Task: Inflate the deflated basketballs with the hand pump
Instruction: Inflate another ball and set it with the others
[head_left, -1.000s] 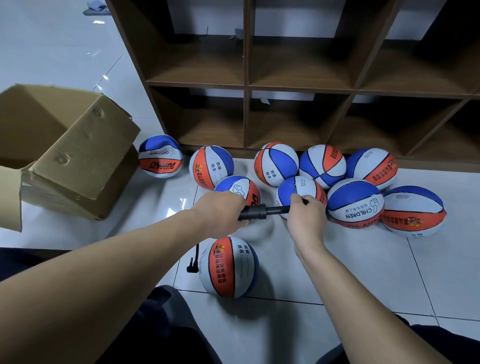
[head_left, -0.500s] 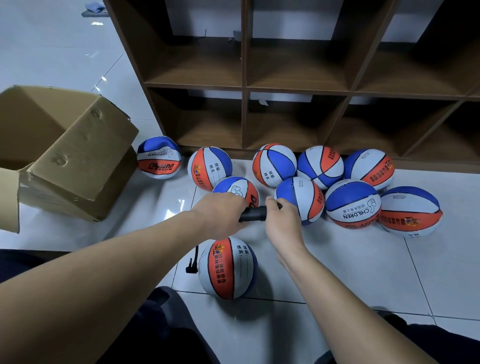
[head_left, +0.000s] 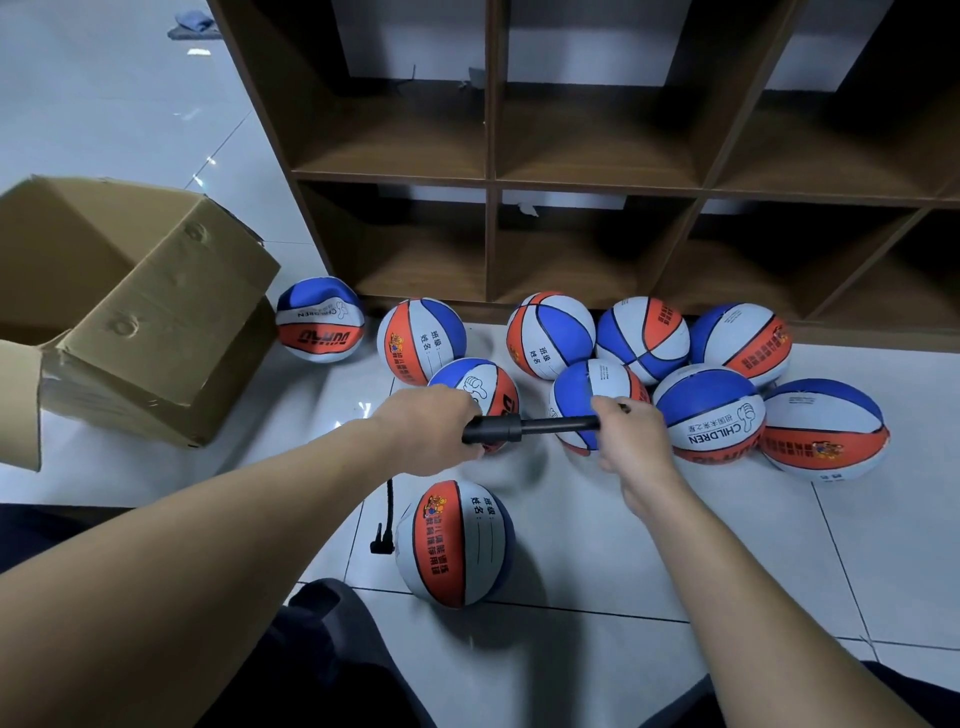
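Now, your left hand (head_left: 426, 428) is wrapped around the barrel of the hand pump (head_left: 498, 429) and your right hand (head_left: 626, 436) grips its handle with the rod partly out; push straight along the barrel so the hose (head_left: 387, 512) stays seated in the ball (head_left: 454, 543) just below. That ball sits on pale floor tiles (head_left: 597, 535), with a cardboard box (head_left: 140, 312) at left and a wooden shelf unit (head_left: 597, 176) behind.

White tiled floor (head_left: 597, 670) bears nine red, white and blue basketballs: one (head_left: 453, 543) nearest, eight clustered before a wooden shelf unit (head_left: 491, 156). Open cardboard box (head_left: 156, 332) stands at left.
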